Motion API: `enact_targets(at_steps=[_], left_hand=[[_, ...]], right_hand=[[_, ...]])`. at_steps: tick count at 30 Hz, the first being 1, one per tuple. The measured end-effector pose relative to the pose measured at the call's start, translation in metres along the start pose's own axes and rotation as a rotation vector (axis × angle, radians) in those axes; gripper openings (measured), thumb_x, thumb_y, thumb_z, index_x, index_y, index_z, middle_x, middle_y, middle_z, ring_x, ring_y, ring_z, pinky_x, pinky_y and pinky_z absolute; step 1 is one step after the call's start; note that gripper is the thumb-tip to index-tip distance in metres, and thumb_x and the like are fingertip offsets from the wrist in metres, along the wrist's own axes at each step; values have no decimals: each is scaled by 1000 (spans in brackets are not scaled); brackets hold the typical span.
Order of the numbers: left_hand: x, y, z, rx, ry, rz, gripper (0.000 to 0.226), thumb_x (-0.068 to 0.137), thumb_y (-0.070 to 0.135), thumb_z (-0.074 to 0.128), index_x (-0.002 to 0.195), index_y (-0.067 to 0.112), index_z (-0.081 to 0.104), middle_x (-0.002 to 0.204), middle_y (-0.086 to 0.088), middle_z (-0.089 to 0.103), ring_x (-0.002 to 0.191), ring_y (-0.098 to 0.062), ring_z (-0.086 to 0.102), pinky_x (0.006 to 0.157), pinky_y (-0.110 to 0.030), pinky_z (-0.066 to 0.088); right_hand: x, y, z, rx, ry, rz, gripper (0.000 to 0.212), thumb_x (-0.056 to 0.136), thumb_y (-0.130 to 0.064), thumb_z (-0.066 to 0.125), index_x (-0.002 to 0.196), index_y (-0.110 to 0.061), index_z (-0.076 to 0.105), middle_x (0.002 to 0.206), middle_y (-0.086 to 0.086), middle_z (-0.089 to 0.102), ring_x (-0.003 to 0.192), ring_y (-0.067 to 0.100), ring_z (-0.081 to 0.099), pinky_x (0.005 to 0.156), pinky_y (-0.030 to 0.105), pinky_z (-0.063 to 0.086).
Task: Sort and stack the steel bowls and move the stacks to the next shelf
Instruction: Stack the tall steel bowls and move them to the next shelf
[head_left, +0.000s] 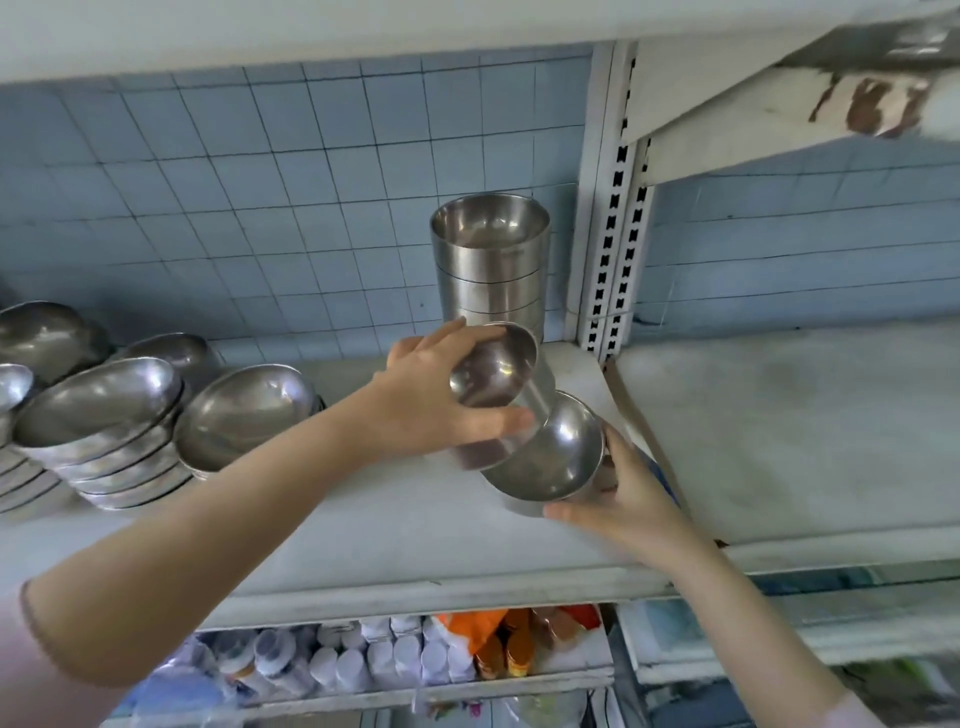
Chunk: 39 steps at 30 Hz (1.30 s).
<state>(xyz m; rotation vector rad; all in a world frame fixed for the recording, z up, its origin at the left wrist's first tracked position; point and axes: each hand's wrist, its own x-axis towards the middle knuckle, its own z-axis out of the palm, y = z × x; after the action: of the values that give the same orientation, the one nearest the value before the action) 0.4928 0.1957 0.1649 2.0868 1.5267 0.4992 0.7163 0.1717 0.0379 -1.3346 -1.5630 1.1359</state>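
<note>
Your left hand grips one short bowl stack and your right hand cradles another above the shelf; level both, then nest them squarely.

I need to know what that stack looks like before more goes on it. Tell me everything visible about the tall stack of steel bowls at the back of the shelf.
The tall stack of steel bowls stands upright at the back of the shelf, against the blue tiled wall and just left of the slotted upright post. It looks like polished, straight-sided steel, with several nested rims showing as rings down its side. The top bowl is open and empty. Its base is hidden behind the bowl in the left hand. Neither hand touches it.
</note>
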Motion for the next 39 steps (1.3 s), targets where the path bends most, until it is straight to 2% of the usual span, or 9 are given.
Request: enact_targets(at_steps=[5, 8, 14, 18, 22, 28, 33, 36, 39], left_hand=[[13, 16, 24, 99, -32, 51, 94, 49, 77, 63, 134, 59, 29, 150, 25, 22, 141, -16, 13, 116, -48, 20], [23, 22, 40, 212, -67, 68, 92, 64, 66, 72, 141, 52, 25, 157, 20, 15, 143, -17, 8, 114, -47, 16], [40, 20, 63, 423, -189, 134, 97, 66, 71, 66, 145, 49, 16, 157, 15, 17, 143, -23, 8, 111, -52, 19], [48, 17, 63, 409, -249, 98, 105, 63, 68, 70, 147, 50, 9, 159, 16, 12, 144, -18, 2, 111, -50, 17], [50, 17, 66, 527, -273, 131, 111, 63, 66, 71, 148, 47, 2, 160, 17, 3, 145, -23, -3, 111, -51, 16], [49, 13, 65, 477, -277, 114, 115, 63, 68, 72, 149, 44, -1, 161, 18, -2, 146, -19, -7, 115, -50, 11], [43, 4, 58, 333, -277, 124, 115, 65, 79, 61, 151, 43, -7, 161, 13, -18, 148, -14, -15, 119, -47, -3], [30, -16, 29, 303, -210, 109, 111, 61, 89, 45, 150, 46, -4, 159, 13, -22, 147, -13, -21, 121, -45, -5], [13, -56, -20, 387, -114, 72, 113, 59, 96, 35, 151, 43, -3, 161, 13, -13, 147, -10, -18, 122, -43, -1]], right_hand=[[1, 21, 7, 39, 44, -10, 85, 67, -27, 89, 133, -51, 40, 118, -38, 58, 110, -17, 54, 89, 6, 45], [2, 27, 8, 43, 31, -19, 86, 67, -38, 89, 139, -44, 41, 125, -31, 58, 118, -9, 54, 99, 18, 46], [5, 32, 8, 69, 24, -60, 83, 62, -42, 88, 134, -39, 47, 122, -25, 62, 118, -3, 56, 99, 25, 48], [5, 34, 9, 75, 47, -102, 89, 68, -32, 88, 142, -36, 39, 127, -25, 58, 121, -2, 55, 96, 19, 47], [4, 35, 11, 52, 74, -116, 103, 67, -43, 87, 149, -41, 24, 137, -29, 48, 127, -6, 48, 97, 17, 45], [4, 32, 12, 13, 60, -113, 102, 64, -60, 80, 148, -43, 23, 130, -40, 45, 122, -13, 47, 91, 8, 44], [-5, 11, -2, 46, 4, -85, 87, 75, -52, 78, 140, -59, 21, 131, -51, 36, 126, -23, 36, 96, 1, 35], [-7, -19, -16, -98, 76, -110, 91, 73, -74, 61, 148, -59, 12, 150, -45, 14, 142, -16, 16, 115, 21, 20], [8, -65, -14, -238, 112, -212, 83, 75, -74, 54, 150, -48, 27, 155, -30, 25, 143, -10, 21, 117, 26, 20]])
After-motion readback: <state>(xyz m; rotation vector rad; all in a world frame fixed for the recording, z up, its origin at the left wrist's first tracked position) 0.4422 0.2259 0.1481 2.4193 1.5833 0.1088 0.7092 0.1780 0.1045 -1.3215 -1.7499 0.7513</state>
